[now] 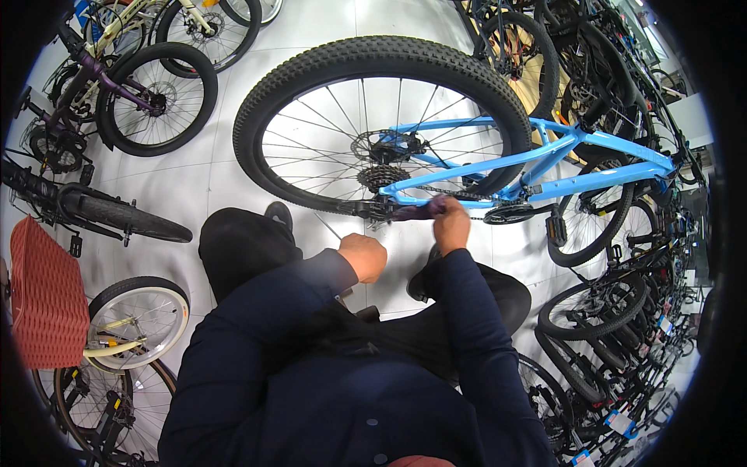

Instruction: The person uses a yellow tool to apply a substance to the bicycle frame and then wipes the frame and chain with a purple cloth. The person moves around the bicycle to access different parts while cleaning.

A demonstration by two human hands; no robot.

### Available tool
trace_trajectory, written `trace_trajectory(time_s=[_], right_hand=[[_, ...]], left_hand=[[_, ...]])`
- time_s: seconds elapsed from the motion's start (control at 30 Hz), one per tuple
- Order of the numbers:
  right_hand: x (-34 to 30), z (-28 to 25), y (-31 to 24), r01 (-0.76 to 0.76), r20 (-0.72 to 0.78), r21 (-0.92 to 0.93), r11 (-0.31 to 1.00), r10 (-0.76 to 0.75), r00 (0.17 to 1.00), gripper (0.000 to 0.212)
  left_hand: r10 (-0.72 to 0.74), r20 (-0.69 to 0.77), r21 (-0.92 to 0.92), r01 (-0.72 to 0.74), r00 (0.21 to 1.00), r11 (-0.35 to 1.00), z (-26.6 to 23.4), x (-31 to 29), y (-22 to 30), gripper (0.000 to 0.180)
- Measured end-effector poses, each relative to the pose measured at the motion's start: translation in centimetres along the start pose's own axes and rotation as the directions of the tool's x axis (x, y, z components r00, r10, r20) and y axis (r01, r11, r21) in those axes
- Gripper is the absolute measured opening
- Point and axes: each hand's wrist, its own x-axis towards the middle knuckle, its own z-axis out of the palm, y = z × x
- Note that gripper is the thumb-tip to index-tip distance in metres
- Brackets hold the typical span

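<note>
A blue bicycle is in front of me, its knobby-tyred rear wheel nearest the middle of the view. My right hand is closed on a dark purple cloth, just below the chain and rear derailleur. The cloth hangs toward the derailleur; whether it touches it I cannot tell. My left hand is closed in a fist lower and to the left, apart from the bike. A thin straight rod shows beside that fist; what the fingers hold is hidden. The cassette and brake disc sit at the wheel's hub.
Parked bicycles stand at the left, among them a purple one and one by a red woven basket. A dense row of bikes lines the right side. My knees and dark shoes are close beneath my hands on the white tiled floor.
</note>
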Motion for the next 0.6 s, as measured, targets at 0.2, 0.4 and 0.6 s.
trace_trajectory(time_s=[0.2, 0.4, 0.6], right_hand=[[0.5, -0.4, 1.3, -0.184, -0.039, -0.081, 0.980, 0.181, 0.983, 0.005], [-0.6, 0.0, -6.8, -0.280, 0.424, 0.471, 0.837, 0.063, 0.903, 0.021], [1.3, -2.9, -10.9, 0.206, -0.161, 0.393, 0.896, -0.153, 0.975, 0.027]], left_hand=[[-0.017, -0.002, -0.019, 0.017, 1.000, 1.000, -0.6, -0.4, 0.1, 0.022], [-0.006, -0.033, -0.012, 0.005, 0.999, 1.000, -0.8, -0.1, 0.3, 0.022], [-0.059, 0.016, 0.003, 0.059, 0.998, 0.998, -0.7, 0.4, 0.6, 0.024]])
